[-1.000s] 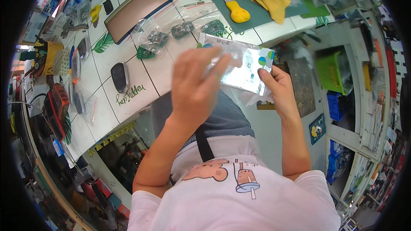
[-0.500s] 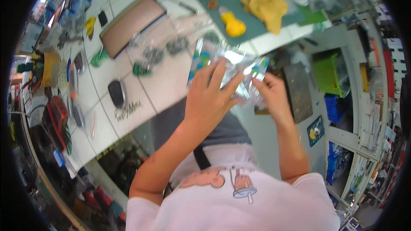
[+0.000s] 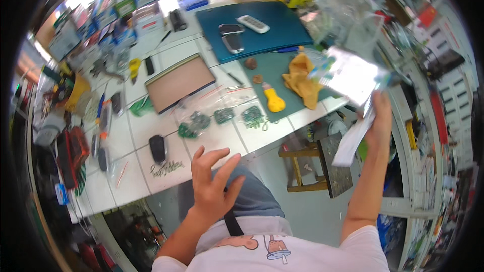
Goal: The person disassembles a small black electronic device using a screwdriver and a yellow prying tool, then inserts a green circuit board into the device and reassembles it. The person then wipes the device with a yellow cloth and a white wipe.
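Left hand open, fingers spread, palm down, holding nothing; it hovers over the person's lap just off the near edge of the white tiled surface. Right hand raised out to the right, well beyond the surface's edge, clenched on a clear plastic bag with a pale sheet inside and coloured spots along its top rim. A white strip of paper or plastic hangs down from the same grip (which of the two, I cannot tell).

On the surface nearest the left hand: a black computer mouse, with dark scribbled writing on the tile just beside it. Farther in, three small clear bags holding green circuit boards lie in a loose row. Behind them, a flat brown board with a pale frame, tilted on the tiles.

A green cutting mat lies below the raised bag, carrying a yellow cloth, crumpled, and a small yellow bottle-shaped thing near the mat's front edge. Behind it, a blue mat with two phones and a white remote.

Wooden stool on the floor, between the surface and the right forearm.
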Action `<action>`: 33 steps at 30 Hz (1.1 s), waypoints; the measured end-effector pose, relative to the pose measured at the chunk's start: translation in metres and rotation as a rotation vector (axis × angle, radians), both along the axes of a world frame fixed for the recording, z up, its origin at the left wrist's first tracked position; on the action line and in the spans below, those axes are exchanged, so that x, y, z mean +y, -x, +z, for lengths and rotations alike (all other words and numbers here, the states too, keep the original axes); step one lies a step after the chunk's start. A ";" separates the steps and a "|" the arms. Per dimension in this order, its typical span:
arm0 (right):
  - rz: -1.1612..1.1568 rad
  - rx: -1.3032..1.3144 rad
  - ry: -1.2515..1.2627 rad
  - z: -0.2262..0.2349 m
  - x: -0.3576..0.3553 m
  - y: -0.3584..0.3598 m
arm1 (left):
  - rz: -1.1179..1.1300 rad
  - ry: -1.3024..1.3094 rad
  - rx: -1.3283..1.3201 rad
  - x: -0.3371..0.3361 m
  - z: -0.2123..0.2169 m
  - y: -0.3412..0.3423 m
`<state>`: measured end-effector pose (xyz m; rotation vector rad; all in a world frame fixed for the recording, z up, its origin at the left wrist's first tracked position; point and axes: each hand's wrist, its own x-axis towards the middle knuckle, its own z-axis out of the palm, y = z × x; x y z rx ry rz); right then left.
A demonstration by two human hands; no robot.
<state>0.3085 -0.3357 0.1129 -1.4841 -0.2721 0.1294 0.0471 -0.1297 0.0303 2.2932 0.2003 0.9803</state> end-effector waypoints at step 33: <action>0.056 1.164 -0.533 -0.144 -0.039 0.133 | 0.027 -0.118 0.153 0.007 -0.047 -0.038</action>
